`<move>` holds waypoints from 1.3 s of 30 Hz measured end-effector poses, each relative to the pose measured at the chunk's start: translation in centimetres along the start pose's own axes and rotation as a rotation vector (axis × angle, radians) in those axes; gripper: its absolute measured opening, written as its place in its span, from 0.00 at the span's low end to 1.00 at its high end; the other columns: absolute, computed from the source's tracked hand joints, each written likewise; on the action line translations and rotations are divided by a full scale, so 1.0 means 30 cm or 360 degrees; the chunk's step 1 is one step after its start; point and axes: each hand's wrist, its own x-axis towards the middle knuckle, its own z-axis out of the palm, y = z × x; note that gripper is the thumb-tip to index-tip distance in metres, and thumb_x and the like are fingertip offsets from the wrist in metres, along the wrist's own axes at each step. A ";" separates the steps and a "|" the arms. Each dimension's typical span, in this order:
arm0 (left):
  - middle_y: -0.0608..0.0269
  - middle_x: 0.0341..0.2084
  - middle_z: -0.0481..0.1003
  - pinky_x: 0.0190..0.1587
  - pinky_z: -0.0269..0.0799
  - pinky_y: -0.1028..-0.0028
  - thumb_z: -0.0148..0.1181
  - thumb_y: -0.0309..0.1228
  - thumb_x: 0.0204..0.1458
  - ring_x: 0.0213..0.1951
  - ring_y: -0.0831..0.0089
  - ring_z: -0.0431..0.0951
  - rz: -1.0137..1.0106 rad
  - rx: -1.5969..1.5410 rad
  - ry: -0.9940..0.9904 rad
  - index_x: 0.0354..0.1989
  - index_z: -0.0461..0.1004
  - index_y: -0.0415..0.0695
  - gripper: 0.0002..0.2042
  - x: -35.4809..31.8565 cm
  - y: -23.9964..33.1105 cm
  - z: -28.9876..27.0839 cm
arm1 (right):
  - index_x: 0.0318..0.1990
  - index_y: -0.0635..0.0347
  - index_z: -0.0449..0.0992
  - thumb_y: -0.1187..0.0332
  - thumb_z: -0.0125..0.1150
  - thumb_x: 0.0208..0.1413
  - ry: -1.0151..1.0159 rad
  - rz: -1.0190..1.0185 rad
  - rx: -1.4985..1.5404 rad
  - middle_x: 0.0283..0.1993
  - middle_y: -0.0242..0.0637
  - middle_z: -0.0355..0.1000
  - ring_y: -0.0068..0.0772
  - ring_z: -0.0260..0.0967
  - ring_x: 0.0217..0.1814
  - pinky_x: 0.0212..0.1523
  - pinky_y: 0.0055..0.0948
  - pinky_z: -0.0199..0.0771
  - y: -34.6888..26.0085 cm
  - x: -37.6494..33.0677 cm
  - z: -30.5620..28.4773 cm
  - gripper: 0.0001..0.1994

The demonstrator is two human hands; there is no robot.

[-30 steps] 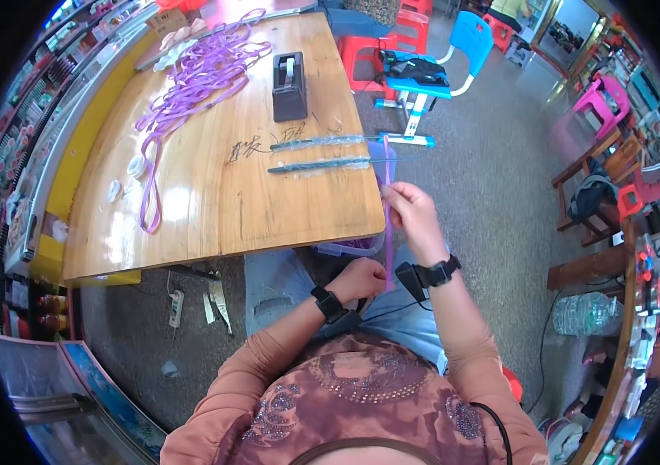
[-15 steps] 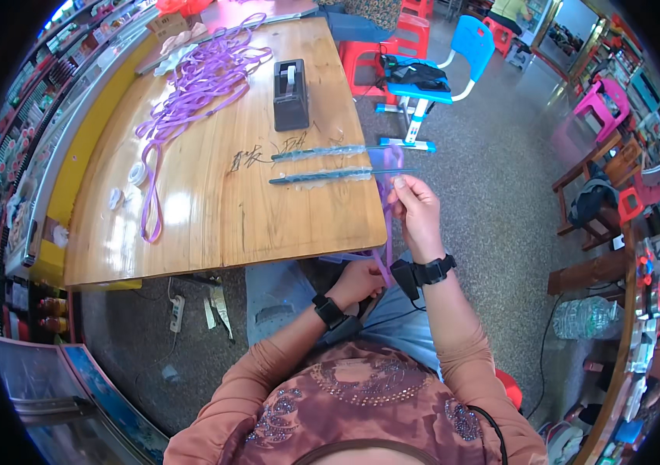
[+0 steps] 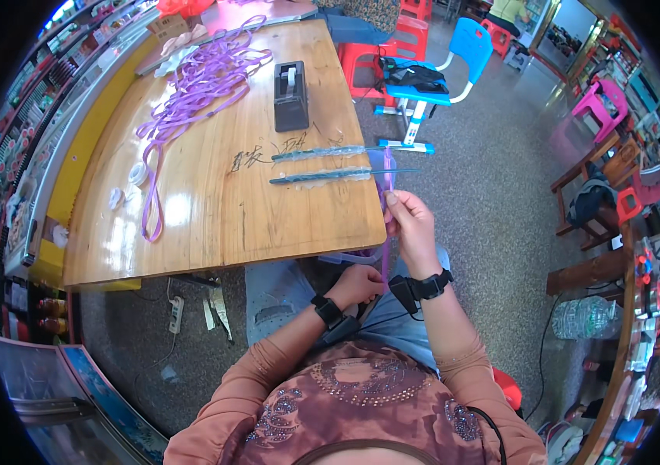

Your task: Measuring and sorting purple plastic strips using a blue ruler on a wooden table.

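My right hand (image 3: 410, 225) pinches a purple strap (image 3: 386, 178) at the right edge of the wooden table (image 3: 214, 209). The strap runs up onto the tabletop and down toward my lap. My left hand (image 3: 357, 283) is below the table edge over my lap, closed on the lower part of the same strap. Two long blue-green rods (image 3: 338, 176) lie across the tabletop just left of my right hand. Both wrists wear black bands.
A heap of purple straps (image 3: 198, 77) covers the far left of the table. A black tape dispenser (image 3: 290, 95) stands mid-table. Small white tape rolls (image 3: 136, 172) lie at the left. A blue chair (image 3: 431, 85) and red stools (image 3: 392, 46) stand beyond. A power strip (image 3: 177, 314) is on the floor.
My right hand has lifted slightly toward the table edge, drawing the purple strap up; my left hand stays low at my lap.
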 end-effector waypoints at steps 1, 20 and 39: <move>0.66 0.20 0.75 0.22 0.70 0.79 0.64 0.28 0.48 0.20 0.80 0.73 -0.0037 -0.0019 -0.0014 0.31 0.78 0.37 0.06 -0.002 -0.001 0.002 | 0.39 0.58 0.77 0.65 0.57 0.61 0.0002 0.0014 0.0000 0.24 0.25 0.71 0.12 0.60 0.21 0.23 0.15 0.58 -0.001 -0.003 -0.001 0.08; 0.68 0.17 0.74 0.18 0.67 0.78 0.62 0.33 0.49 0.17 0.80 0.71 -0.0062 -0.0085 -0.0090 0.28 0.77 0.39 0.09 0.018 -0.053 0.007 | 0.33 0.55 0.75 0.67 0.61 0.57 0.0182 -0.0155 -0.0208 0.23 0.22 0.69 0.11 0.59 0.19 0.18 0.14 0.55 -0.005 0.096 0.011 0.04; 0.67 0.19 0.75 0.19 0.67 0.79 0.60 0.35 0.52 0.18 0.79 0.72 -0.0223 -0.0420 -0.0481 0.27 0.77 0.41 0.10 0.029 -0.094 -0.008 | 0.34 0.58 0.76 0.67 0.62 0.57 0.0166 -0.0202 -0.0233 0.24 0.23 0.70 0.12 0.62 0.21 0.21 0.16 0.59 0.027 0.116 0.005 0.05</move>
